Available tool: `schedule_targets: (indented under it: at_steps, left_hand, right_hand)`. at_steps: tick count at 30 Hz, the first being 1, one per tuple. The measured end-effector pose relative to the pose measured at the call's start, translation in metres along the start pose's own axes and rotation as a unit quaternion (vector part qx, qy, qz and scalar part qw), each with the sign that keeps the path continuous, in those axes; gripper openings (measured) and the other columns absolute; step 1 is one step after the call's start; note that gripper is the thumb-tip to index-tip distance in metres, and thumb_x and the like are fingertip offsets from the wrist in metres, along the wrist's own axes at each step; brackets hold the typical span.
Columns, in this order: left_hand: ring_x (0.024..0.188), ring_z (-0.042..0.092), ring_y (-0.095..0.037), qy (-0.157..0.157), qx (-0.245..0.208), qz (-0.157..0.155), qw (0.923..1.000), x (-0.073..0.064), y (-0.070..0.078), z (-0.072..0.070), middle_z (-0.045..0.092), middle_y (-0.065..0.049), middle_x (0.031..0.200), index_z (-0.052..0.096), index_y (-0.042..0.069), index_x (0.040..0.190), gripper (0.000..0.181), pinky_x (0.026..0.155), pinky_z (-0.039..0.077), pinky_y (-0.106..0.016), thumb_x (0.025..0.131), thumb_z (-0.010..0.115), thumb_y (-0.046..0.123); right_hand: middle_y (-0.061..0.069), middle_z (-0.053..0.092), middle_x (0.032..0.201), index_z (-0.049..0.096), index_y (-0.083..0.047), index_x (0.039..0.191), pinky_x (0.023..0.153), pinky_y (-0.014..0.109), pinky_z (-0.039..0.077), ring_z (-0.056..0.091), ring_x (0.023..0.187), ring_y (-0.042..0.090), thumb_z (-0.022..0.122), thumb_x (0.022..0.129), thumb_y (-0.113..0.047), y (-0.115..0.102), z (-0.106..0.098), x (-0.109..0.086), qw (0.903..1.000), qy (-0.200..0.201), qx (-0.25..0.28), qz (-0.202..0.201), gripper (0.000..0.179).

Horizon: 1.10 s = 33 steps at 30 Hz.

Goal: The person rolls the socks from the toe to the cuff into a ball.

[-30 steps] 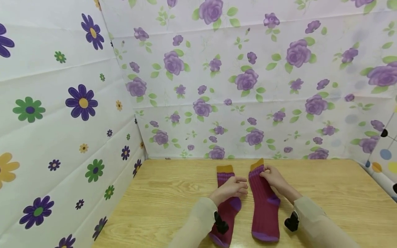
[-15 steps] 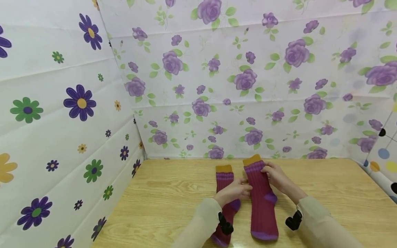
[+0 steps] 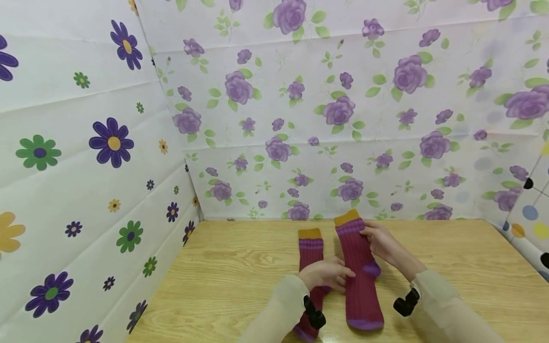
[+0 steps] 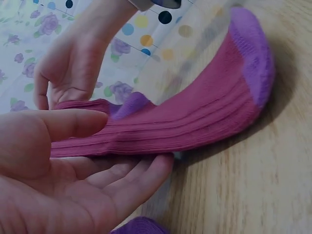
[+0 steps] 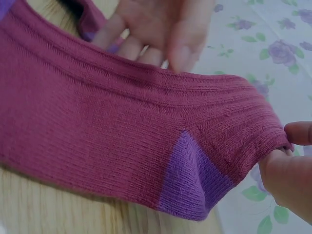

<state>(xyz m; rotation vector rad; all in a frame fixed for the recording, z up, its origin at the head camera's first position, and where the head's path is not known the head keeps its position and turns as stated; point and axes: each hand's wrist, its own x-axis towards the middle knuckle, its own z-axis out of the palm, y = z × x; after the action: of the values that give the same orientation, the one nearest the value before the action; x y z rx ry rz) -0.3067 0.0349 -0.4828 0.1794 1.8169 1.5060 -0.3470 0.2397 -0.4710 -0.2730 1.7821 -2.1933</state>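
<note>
Two maroon ribbed socks with mustard cuffs and purple heels and toes are on the wooden table (image 3: 240,267). My right hand (image 3: 383,243) pinches the right-hand sock (image 3: 362,286) by its leg below the cuff, thumb on top, and the cuff end is lifted. The left hand (image 3: 327,274) is at that sock's left edge; in the left wrist view its fingers (image 4: 141,183) reach beneath the sock, with the thumb (image 4: 83,123) on the near side, apart from them. Under the left forearm lies the left-hand sock (image 3: 310,255), partly covered.
A white cloth wall with purple roses (image 3: 274,119) stands along the table's back edge. To the left rises a daisy-print cloth (image 3: 86,190), and at the right edge a dotted cloth (image 3: 532,228).
The right hand has swung the right-hand sock's cuff up and to the left. My left hand has moved right and slightly nearer, up to that sock's edge. The other sock stays put.
</note>
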Motion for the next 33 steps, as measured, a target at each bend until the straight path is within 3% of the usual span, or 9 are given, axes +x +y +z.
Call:
schedule_targets:
  at_steps: [5, 9, 14, 17, 19, 22, 25, 29, 33]
  left_hand:
    - [0.11, 0.064, -0.036, -0.032, 0.024, -0.013, 0.9991, -0.002, -0.004, 0.0, 0.065, -0.026, 0.118, 0.059, -0.005, 0.119, 0.029, 0.089, 0.053, -0.049, 0.093, 0.061, 0.007]
    - [0.105, 0.067, -0.03, -0.046, 0.026, -0.028, 0.9982, -0.005, -0.007, 0.001, 0.07, -0.018, 0.11, 0.063, 0.003, 0.11, 0.018, 0.088, 0.054, -0.047, 0.093, 0.061, 0.008]
    - [0.114, 0.062, -0.029, -0.08, 0.015, -0.046, 0.9956, -0.009, -0.008, 0.0, 0.066, -0.014, 0.116, 0.054, 0.006, 0.119, 0.026, 0.097, 0.048, -0.049, 0.094, 0.059, 0.013]
    - [0.117, 0.059, -0.029, -0.101, 0.002, -0.051, 0.9936, -0.011, -0.008, -0.001, 0.063, -0.012, 0.118, 0.05, 0.009, 0.125, 0.031, 0.1, 0.045, -0.052, 0.095, 0.057, 0.012]
    - [0.12, 0.057, -0.03, -0.108, -0.009, -0.058, 0.9924, -0.013, -0.007, -0.002, 0.06, -0.013, 0.124, 0.043, 0.007, 0.135, 0.04, 0.103, 0.042, -0.053, 0.096, 0.055, 0.01]
    - [0.13, 0.048, -0.034, -0.108, -0.026, -0.072, 0.9912, -0.017, -0.006, -0.004, 0.047, -0.019, 0.139, 0.021, 0.0, 0.149, 0.063, 0.106, 0.038, -0.054, 0.097, 0.054, 0.007]
    - [0.136, 0.04, -0.036, -0.111, -0.03, -0.078, 0.9903, -0.021, -0.007, -0.007, 0.034, -0.022, 0.15, 0.007, -0.001, 0.153, 0.074, 0.096, 0.048, -0.047, 0.096, 0.055, 0.005]
    - [0.129, 0.048, -0.028, -0.127, -0.013, -0.071, 0.9893, -0.026, -0.01, -0.012, 0.046, -0.012, 0.142, 0.032, 0.004, 0.146, 0.055, 0.067, 0.053, -0.029, 0.096, 0.055, 0.004]
    - [0.104, 0.059, -0.014, -0.135, 0.006, -0.06, 0.989, -0.03, -0.013, -0.017, 0.06, 0.0, 0.115, 0.053, 0.013, 0.125, 0.031, 0.061, 0.049, -0.025, 0.096, 0.055, 0.002]
  right_hand:
    - [-0.007, 0.063, 0.097, 0.003, 0.009, 0.15, 0.077, 0.024, 0.052, 0.061, 0.088, 0.006, 0.037, 0.102, -0.005, -0.004, 0.002, 0.0, 0.9994, -0.004, 0.035, -0.001, 0.061]
    - [-0.008, 0.063, 0.099, 0.016, 0.007, 0.148, 0.077, 0.026, 0.053, 0.062, 0.089, 0.007, 0.044, 0.104, -0.018, -0.004, 0.003, 0.001, 0.9999, 0.012, 0.011, 0.0, 0.058]
    - [-0.008, 0.065, 0.101, 0.037, 0.002, 0.136, 0.078, 0.028, 0.054, 0.063, 0.09, 0.008, 0.05, 0.102, -0.024, -0.003, 0.004, 0.003, 0.9989, 0.045, -0.009, -0.013, 0.045]
    - [-0.009, 0.066, 0.099, 0.04, 0.001, 0.134, 0.076, 0.026, 0.054, 0.063, 0.088, 0.006, 0.051, 0.101, -0.022, -0.002, 0.004, 0.005, 0.9983, 0.055, 0.001, -0.02, 0.042]
    - [-0.009, 0.066, 0.099, 0.038, 0.002, 0.136, 0.076, 0.025, 0.054, 0.063, 0.088, 0.006, 0.051, 0.101, -0.022, 0.0, 0.005, 0.006, 0.9978, 0.063, 0.002, -0.022, 0.044]
    - [-0.011, 0.064, 0.102, 0.027, 0.002, 0.145, 0.078, 0.024, 0.054, 0.062, 0.091, 0.004, 0.052, 0.101, -0.023, 0.0, 0.006, 0.007, 0.9974, 0.068, -0.003, -0.023, 0.056]
    - [-0.013, 0.061, 0.104, 0.014, 0.001, 0.152, 0.08, 0.024, 0.053, 0.061, 0.094, 0.003, 0.053, 0.101, -0.023, 0.001, 0.007, 0.007, 0.9971, 0.072, -0.004, -0.022, 0.069]
    - [-0.013, 0.062, 0.103, 0.003, -0.002, 0.154, 0.08, 0.024, 0.053, 0.062, 0.092, 0.003, 0.054, 0.1, -0.022, 0.0, 0.009, 0.008, 0.9971, 0.074, 0.009, -0.014, 0.078]
    - [-0.013, 0.064, 0.1, 0.002, -0.002, 0.155, 0.078, 0.024, 0.053, 0.063, 0.089, 0.004, 0.053, 0.1, -0.019, 0.0, 0.011, 0.01, 0.9971, 0.074, 0.019, -0.01, 0.077]
